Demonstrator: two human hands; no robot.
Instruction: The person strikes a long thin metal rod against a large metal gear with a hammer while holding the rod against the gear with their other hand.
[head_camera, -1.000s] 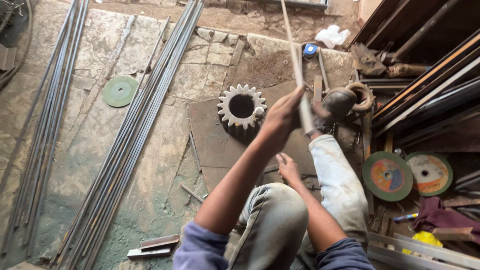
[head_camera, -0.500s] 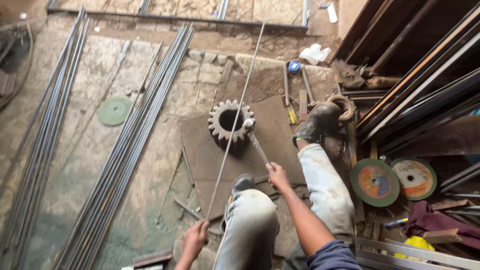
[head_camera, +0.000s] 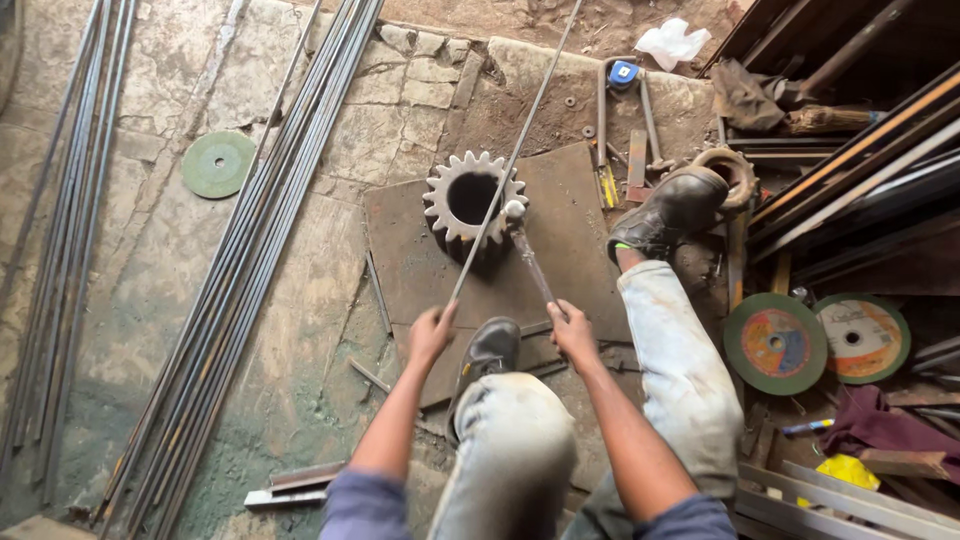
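Steel rod (head_camera: 510, 165), thin and straight, in left hand (head_camera: 430, 335) grip; right hand (head_camera: 575, 330) clamps hammer (head_camera: 530, 255).

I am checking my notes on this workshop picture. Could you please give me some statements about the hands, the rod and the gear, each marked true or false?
1. The left hand grips a long thin metal rod. True.
2. The right hand is empty. False: it holds a short tool that reaches up to the rod near the gear.
3. The gear stands on a flat metal plate. True.
4. The rod passes over the gear. True.
5. Two round discs lie between the hands. False: they lie to the right of the person's leg.
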